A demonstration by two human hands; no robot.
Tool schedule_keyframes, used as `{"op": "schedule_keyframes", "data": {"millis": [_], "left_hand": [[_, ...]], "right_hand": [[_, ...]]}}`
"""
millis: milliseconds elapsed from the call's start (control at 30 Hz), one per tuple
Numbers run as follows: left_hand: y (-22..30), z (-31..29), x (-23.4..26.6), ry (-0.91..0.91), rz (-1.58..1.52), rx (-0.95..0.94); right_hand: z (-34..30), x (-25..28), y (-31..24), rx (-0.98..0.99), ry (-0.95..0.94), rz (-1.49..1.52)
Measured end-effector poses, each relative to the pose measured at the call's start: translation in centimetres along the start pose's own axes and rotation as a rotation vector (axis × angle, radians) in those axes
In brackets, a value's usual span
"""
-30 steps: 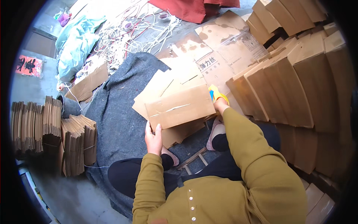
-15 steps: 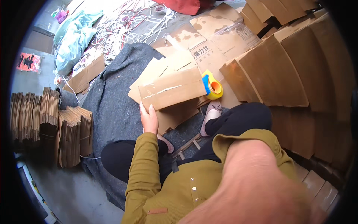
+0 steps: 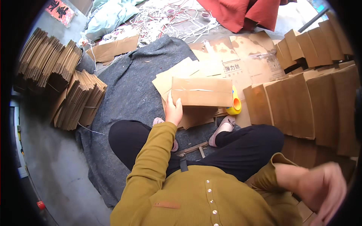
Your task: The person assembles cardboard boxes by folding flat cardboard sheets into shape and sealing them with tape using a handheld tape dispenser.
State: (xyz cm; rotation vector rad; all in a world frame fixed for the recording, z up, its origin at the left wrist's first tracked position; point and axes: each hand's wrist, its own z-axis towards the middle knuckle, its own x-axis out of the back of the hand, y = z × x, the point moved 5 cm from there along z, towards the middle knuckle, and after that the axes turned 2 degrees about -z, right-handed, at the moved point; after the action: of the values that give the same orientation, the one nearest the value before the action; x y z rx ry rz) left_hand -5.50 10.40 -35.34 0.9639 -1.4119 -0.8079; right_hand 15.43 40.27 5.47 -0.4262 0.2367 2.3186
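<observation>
I have the left hand [image 3: 174, 112] gripping the brown carton [image 3: 203, 90] at its near left corner, so the carton extends to the right of this grip. The right hand [image 3: 324, 192] is well apart, to the lower right, and blurred; I cannot tell whether it is closed. Beyond the carton's far end from the grip sits a yellow tape dispenser [image 3: 232, 110]. Grey cloth [image 3: 128, 86] spreads left of the grip.

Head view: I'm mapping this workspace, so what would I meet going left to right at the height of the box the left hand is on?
Bundled flattened cardboard → grey blanket → left hand → closed cardboard box → yellow tape dispenser → row of upright cartons.
</observation>
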Motion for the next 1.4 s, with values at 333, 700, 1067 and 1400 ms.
{"op": "schedule_keyframes", "data": {"millis": [333,700,1067,1400], "left_hand": [[-0.9,0.9,0.2,-0.175,-0.453,0.311],[0.4,0.1,3.8,0.039,-0.743,0.197],[-0.7,5.9,-3.7,0.097,-0.532,0.206],[1.8,18.9,-16.3,-0.1,-0.495,0.247]], "right_hand": [[-30.1,25.7,12.0,-2.244,0.734,-1.09],[-25.1,24.6,13.9,-1.494,0.099,-1.439],[-27.5,32.5,11.7,-1.688,-0.246,-1.621],[-37.8,38.1,10.2,-1.436,0.778,-1.505]]}}
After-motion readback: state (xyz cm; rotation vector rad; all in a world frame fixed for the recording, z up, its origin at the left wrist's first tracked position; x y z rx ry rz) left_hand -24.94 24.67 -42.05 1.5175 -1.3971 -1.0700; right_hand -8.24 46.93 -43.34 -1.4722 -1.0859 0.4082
